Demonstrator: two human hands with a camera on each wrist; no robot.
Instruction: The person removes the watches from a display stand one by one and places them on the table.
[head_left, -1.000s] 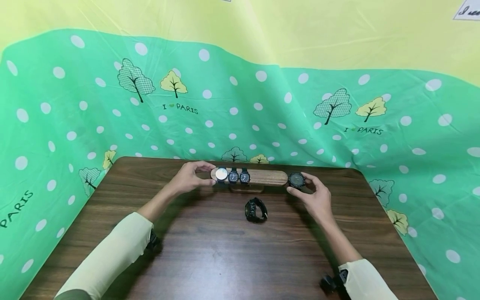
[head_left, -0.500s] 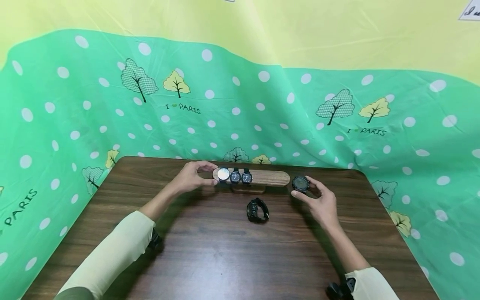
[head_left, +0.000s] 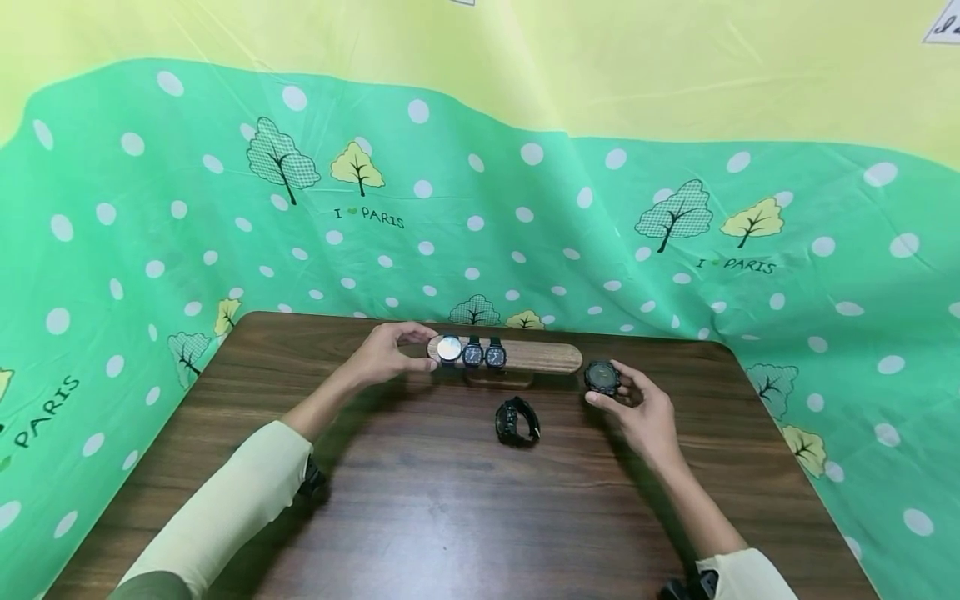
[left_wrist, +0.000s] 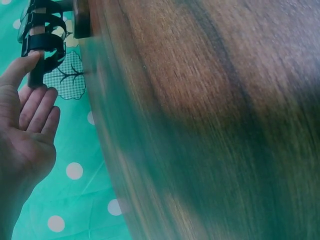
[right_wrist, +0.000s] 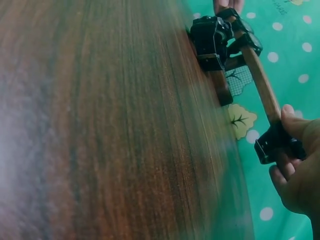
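Note:
My left hand (head_left: 382, 354) grips the left end of a wooden watch stand (head_left: 543, 356), thumb in front and fingers behind. Three watches are strapped round the left part of its bar: a pale-faced watch (head_left: 449, 349), then two dark ones. In the left wrist view, their straps (left_wrist: 47, 42) loop round the bar near my thumb. Just off the bar's right end, my right hand (head_left: 648, 412) pinches a black watch (head_left: 602, 377) between thumb and fingers, its dial facing up. The right wrist view shows this watch (right_wrist: 270, 145) overlapping the bar's end.
Another black watch (head_left: 516, 422) with its strap closed in a loop lies on its side on the dark wooden table (head_left: 420, 517), in front of the stand. Behind the table's far edge hangs a green and yellow patterned cloth (head_left: 450, 167).
My right hand has drawn the black watch away from the bar's right end, rightward and slightly nearer. The left hand keeps its grip on the stand.

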